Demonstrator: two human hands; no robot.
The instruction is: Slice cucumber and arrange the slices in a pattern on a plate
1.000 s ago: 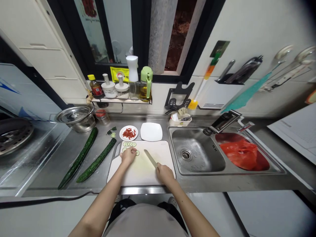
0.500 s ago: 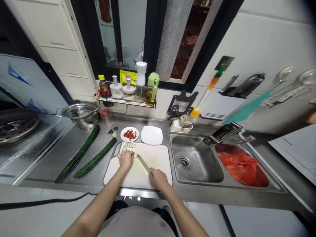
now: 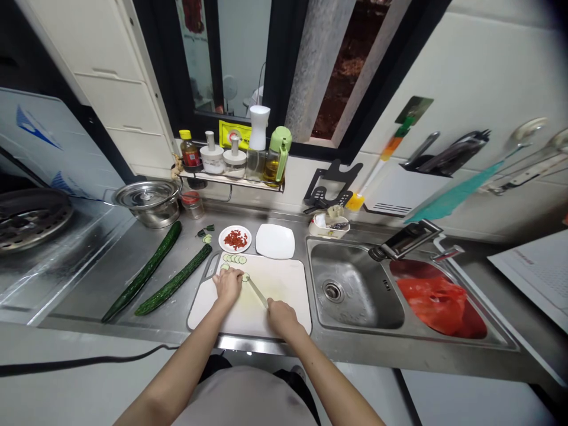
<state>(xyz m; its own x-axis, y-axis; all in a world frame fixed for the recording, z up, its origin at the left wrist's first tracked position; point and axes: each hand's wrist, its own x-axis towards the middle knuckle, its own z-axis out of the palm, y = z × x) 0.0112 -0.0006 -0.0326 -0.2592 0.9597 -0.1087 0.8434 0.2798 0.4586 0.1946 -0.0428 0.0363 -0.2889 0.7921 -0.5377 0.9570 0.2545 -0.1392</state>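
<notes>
On the white cutting board [image 3: 275, 296], my left hand [image 3: 228, 285] is curled over a cucumber piece [image 3: 245, 276], mostly hidden, its pale cut face showing at the fingertips. My right hand [image 3: 281, 318] grips a knife [image 3: 258, 292] by the handle, the blade's tip touching or close beside that cut face. Several thin cucumber slices [image 3: 235, 259] overlap in a row along the board's far edge. One more slice [image 3: 225, 266] lies just beyond my left fingers.
Two whole cucumbers [image 3: 175, 281] lie left of the board. Behind it stand a plate of chopped red pieces [image 3: 235, 239] and a white plate [image 3: 275, 241]. The sink [image 3: 355, 284] is to the right, with a red plastic bag [image 3: 437, 302] beyond. Cucumber ends [image 3: 206, 231] sit behind.
The view has shifted slightly. The knife blade looks a little more upright or narrower beside the cucumber's cut face; both hands hold nearly the same places.
</notes>
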